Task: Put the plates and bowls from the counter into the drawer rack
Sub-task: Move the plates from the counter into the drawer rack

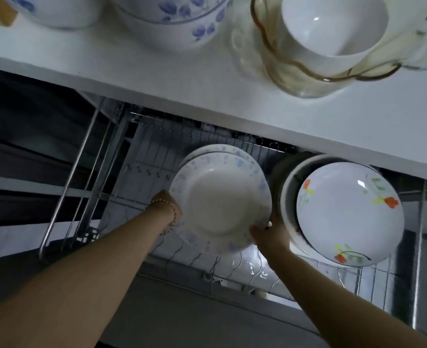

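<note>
Over the open drawer rack (142,156), left hand (168,204) and right hand (270,234) both clamped the blue-speckled plate (220,204) at its rim, mid-placement beside the racked floral plate (350,214); next move probably needs it tipped upright into a free slot.

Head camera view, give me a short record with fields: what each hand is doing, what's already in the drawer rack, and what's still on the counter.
left hand: grips the left edge of the blue-patterned plate
right hand: grips that plate's lower right edge
plate position: over the drawer rack, in front of another plate
rack right side: orange-flower plate standing tilted, dishes behind it
counter: blue-flower bowls, white bowl inside an amber glass bowl
</note>
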`<state>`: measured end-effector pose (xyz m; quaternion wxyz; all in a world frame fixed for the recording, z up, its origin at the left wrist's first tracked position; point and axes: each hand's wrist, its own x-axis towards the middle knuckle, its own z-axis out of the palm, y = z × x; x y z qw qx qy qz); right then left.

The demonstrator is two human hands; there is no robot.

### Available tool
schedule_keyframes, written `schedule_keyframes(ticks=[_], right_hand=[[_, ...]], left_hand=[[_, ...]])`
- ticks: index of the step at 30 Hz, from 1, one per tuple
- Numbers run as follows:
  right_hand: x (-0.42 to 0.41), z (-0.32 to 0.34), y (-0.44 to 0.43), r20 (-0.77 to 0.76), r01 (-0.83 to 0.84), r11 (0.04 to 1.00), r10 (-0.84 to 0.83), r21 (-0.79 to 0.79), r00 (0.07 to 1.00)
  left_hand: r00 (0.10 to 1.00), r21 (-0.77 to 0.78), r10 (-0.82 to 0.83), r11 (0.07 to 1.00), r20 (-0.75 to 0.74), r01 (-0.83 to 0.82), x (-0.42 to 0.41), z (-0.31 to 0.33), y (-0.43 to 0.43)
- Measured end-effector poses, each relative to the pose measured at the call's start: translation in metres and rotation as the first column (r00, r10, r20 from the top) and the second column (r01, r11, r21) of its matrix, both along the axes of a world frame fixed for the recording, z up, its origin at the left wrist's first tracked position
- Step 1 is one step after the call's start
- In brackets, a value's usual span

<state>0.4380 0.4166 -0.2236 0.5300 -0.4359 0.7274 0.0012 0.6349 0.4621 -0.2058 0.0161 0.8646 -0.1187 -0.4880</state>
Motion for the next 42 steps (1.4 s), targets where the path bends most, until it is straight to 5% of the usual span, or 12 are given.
schedule_keyframes(ticks=[9,16,24,27,30,33,35,42], right_hand=[[0.006,-0.031,0.006,-0.075,-0.023,0.998,0.018,-0.066,0.997],[0.014,-0.037,0.005,0.004,0.062,0.998,-0.062,-0.01,0.998],[0.021,-0.03,0.005,-0.095,0.061,0.998,-0.058,0.028,0.994],[0.016,-0.012,0.006,-0.124,-0.155,0.976,0.175,0.156,0.977],[0.002,0.012,0.004,-0.041,-0.416,0.861,0.446,0.293,0.894],[-0.026,0.057,-0.007,-0.008,-0.591,0.739,0.627,0.323,0.779],[-0.055,0.094,-0.019,-0.071,-0.664,0.706,0.696,0.246,0.714],[-0.197,0.196,-0.074,-0.123,-0.563,0.822,0.569,0.088,0.813]], left_hand=[[0.99,-0.069,0.115,0.992,0.085,-0.109,0.001,-0.037,-0.007],[0.898,-0.344,0.398,0.83,-0.186,-0.439,0.007,-0.047,-0.011],[0.894,-0.341,0.375,0.83,-0.244,-0.442,0.006,-0.043,-0.003],[0.958,-0.154,0.277,0.946,-0.071,-0.285,-0.005,-0.024,-0.005],[0.992,0.003,-0.066,0.998,0.105,0.066,-0.026,0.011,-0.007],[0.868,-0.042,-0.496,0.867,0.023,0.497,-0.054,0.052,-0.013],[0.834,-0.064,-0.549,0.835,-0.057,0.546,-0.08,0.084,-0.023],[0.647,-0.204,-0.762,0.627,0.042,0.752,-0.206,0.186,-0.08]])
